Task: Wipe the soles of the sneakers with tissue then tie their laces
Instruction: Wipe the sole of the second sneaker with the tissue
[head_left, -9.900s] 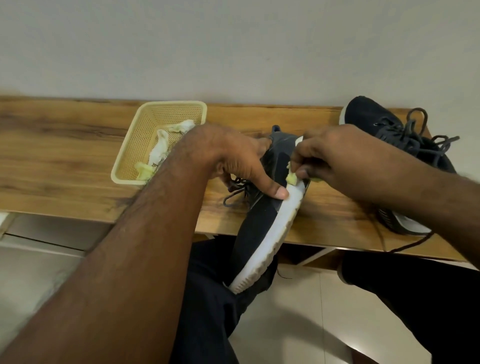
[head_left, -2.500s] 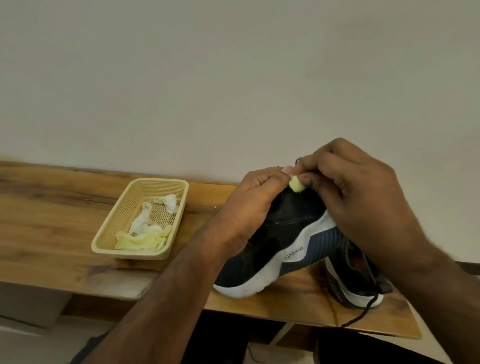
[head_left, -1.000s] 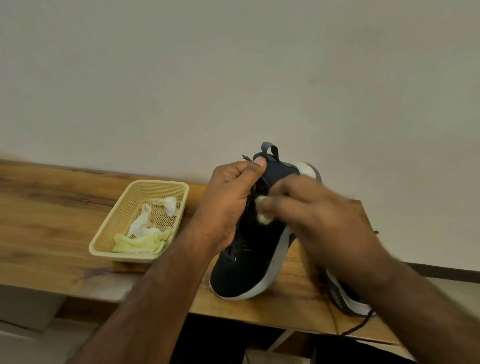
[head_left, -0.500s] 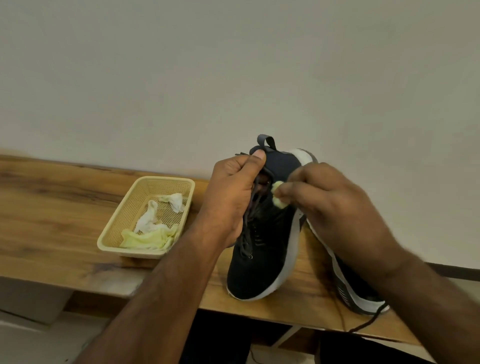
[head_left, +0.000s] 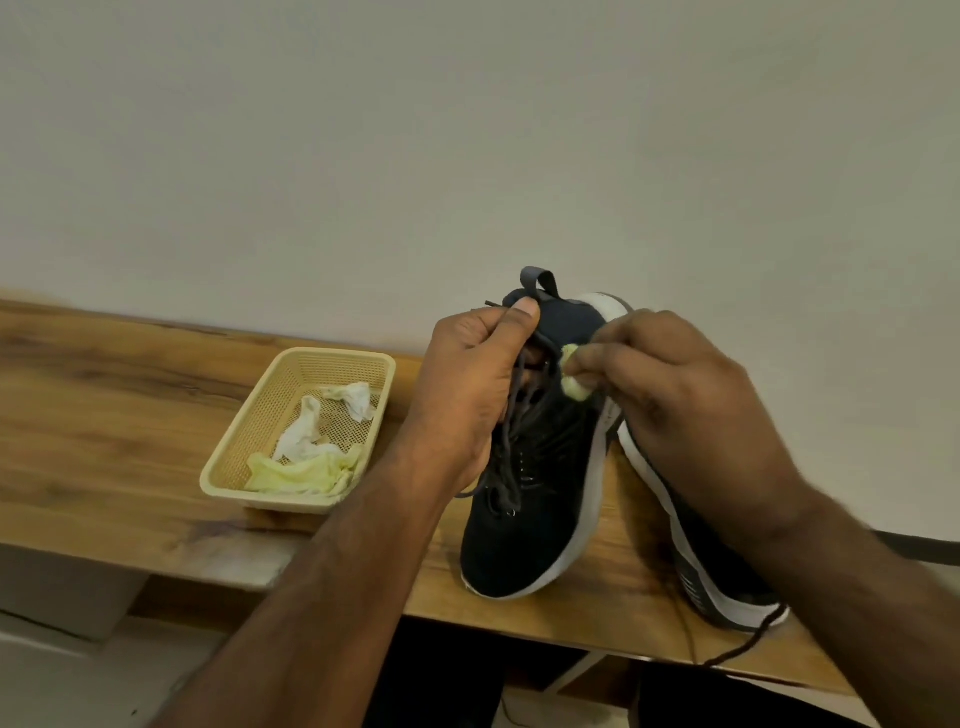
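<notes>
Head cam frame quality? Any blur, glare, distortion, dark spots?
Head view: dim, warm light, no glare; wide-angle bend shows along the table edge; right hand slightly soft, tissue wad it pinches blurred; dark sneaker upper loses detail; basket mesh reads sharp.

Near sneaker (head_left: 535, 499) — black knit upper, white sole edge, dark grey laces (head_left: 511, 441) and grey heel loop. Second sneaker (head_left: 691, 551): black with white sole. Tissue wad (head_left: 574, 387) pale yellow-green. Basket (head_left: 249, 441) — cream, perforated mesh, holding white and yellow-green tissues. Table (head_left: 104, 415) brown wood grain.
</notes>
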